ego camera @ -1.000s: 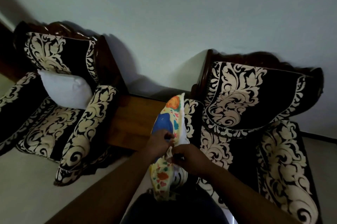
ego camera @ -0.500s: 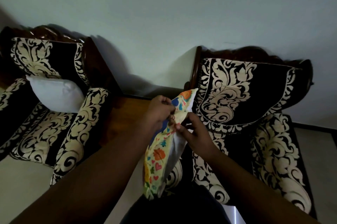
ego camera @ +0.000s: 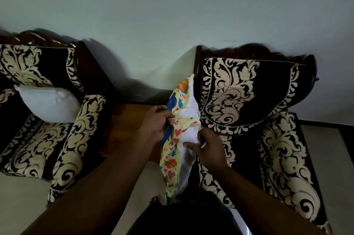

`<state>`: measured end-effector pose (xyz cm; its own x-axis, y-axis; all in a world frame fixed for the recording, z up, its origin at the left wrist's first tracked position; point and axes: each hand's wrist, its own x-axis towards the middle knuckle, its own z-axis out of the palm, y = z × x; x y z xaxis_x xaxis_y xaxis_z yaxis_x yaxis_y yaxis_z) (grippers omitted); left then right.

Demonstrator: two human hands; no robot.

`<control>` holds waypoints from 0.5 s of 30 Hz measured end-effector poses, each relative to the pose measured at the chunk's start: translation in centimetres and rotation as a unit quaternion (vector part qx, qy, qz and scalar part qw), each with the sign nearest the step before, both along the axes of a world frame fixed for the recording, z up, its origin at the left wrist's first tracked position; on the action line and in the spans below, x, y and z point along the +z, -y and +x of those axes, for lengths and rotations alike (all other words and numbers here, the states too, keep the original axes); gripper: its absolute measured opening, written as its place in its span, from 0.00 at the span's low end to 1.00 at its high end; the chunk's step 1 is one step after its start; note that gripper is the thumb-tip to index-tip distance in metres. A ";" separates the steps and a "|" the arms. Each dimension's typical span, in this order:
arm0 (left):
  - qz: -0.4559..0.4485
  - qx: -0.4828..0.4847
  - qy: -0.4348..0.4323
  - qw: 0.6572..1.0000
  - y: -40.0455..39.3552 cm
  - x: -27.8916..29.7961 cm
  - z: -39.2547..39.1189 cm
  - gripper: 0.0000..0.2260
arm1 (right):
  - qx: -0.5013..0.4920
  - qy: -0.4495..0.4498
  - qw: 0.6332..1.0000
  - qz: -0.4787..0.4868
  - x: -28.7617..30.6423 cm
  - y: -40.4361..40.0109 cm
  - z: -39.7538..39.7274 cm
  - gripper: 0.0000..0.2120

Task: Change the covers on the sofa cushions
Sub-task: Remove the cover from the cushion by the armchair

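- Cushion (ego camera: 188, 108) — white, standing on end between the two armchairs, its lower end against the person's lap.
- Patterned cover (ego camera: 173, 155), cream with hearts and flowers, wraps the cushion's left side; white filling shows along the right.
- Left hand (ego camera: 156, 125) pinches the cover's edge, fingers curled round the fabric.
- Right hand (ego camera: 207, 148) grips the white cushion at the opening — fingers bent onto it.
- Bare white cushion (ego camera: 47, 103) lies on the left armchair (ego camera: 28, 150).
- Right armchair (ego camera: 249, 100) stands just beside the held cushion; a wooden side table (ego camera: 132, 118) is between the chairs.
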<state>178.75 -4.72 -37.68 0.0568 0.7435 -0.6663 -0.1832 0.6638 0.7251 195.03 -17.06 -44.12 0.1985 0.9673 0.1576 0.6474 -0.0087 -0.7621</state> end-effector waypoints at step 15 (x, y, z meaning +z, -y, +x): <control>0.328 -0.199 -0.337 0.860 6.8 -2.3 -1.5 0.25 | 0.044 0.014 0.999 0.016 1.8 -1.7 -0.2 0.06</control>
